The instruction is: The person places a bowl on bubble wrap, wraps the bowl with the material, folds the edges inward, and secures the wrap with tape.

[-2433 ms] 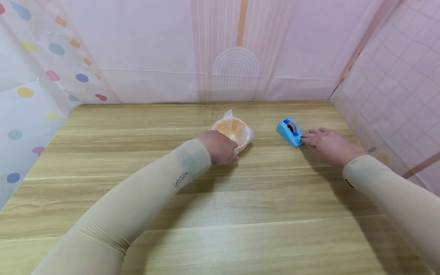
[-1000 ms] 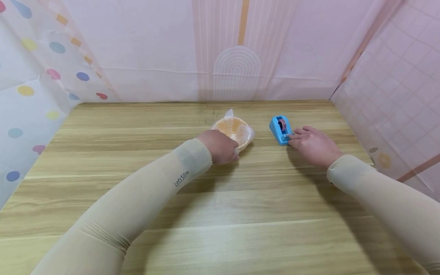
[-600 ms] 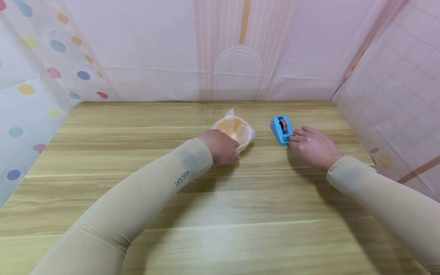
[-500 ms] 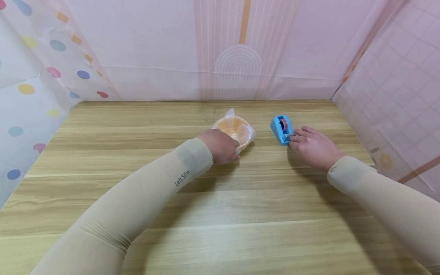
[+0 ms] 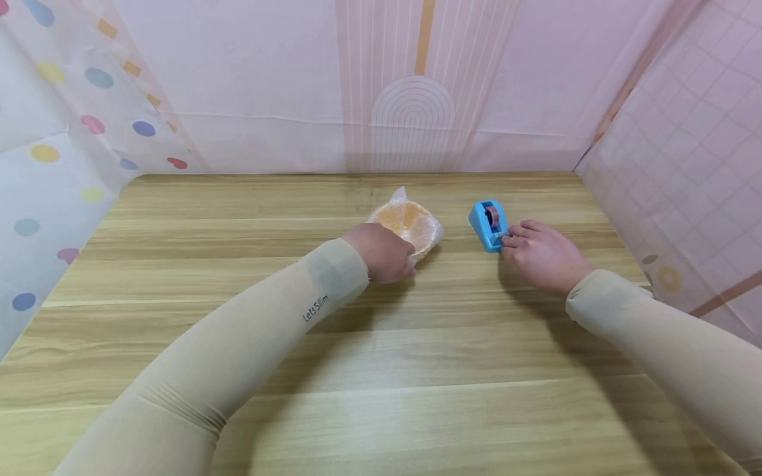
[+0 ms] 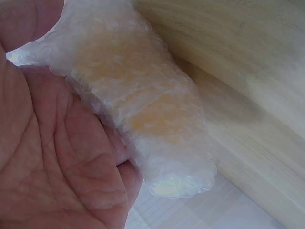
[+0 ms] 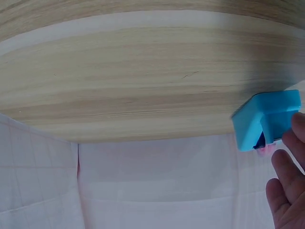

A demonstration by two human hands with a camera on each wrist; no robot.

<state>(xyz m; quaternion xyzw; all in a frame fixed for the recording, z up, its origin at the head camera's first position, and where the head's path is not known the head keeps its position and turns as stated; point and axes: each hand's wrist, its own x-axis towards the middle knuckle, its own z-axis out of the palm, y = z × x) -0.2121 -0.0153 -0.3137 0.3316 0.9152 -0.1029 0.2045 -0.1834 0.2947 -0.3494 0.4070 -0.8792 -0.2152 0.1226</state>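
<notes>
A pale orange bowl (image 5: 393, 215) wrapped in bubble wrap (image 6: 143, 95) sits on the wooden table. My left hand (image 5: 381, 253) grips its near left edge in the head view, and the palm shows beside the wrap in the left wrist view. To the right stands a blue tape dispenser (image 5: 479, 221) with a pinkish roll of tape (image 5: 492, 216) in it. At its near end, the fingertips of my right hand (image 5: 544, 256) touch the dispenser. Those fingers look extended and only slightly bent in the right wrist view; the thumb is hidden.
The wood-grain table (image 5: 381, 370) ends at a pink and white patterned wall covering (image 5: 268, 86) behind. Similar cloth hangs at the left and right sides. Some bare tabletop separates bowl from dispenser.
Since the earliest frame my right hand has shifted left, and the dispenser has moved and turned left with it. Over the last second both hands have stayed nearly still; the left keeps its hold.
</notes>
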